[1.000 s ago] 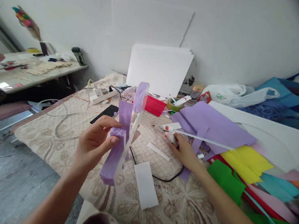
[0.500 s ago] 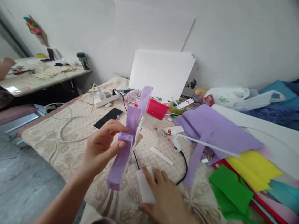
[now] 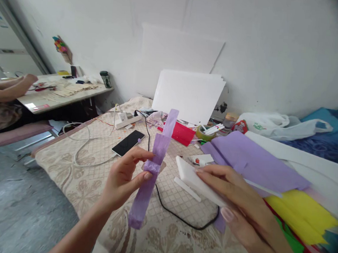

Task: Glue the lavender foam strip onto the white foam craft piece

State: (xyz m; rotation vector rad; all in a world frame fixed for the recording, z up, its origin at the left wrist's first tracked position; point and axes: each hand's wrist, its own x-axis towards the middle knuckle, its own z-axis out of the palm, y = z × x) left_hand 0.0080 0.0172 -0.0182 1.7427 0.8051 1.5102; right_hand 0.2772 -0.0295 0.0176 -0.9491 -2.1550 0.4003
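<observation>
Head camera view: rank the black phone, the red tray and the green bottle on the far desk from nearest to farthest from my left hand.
From the left hand:
1. Black phone, nearest, lying on the patterned cloth just above the hand.
2. Red tray, farther back and to the right, in front of the white boards.
3. Green bottle, farthest, standing on the far desk at upper left.

Upright purple crepe strip point(image 3: 153, 168) pinched mid-length, flat white foam piece point(image 3: 192, 179) beside it

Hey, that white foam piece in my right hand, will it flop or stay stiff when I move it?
Probably stiff: the white foam piece juts out straight past the right hand without sagging. Likely light, since the fingertips alone carry it.
</observation>
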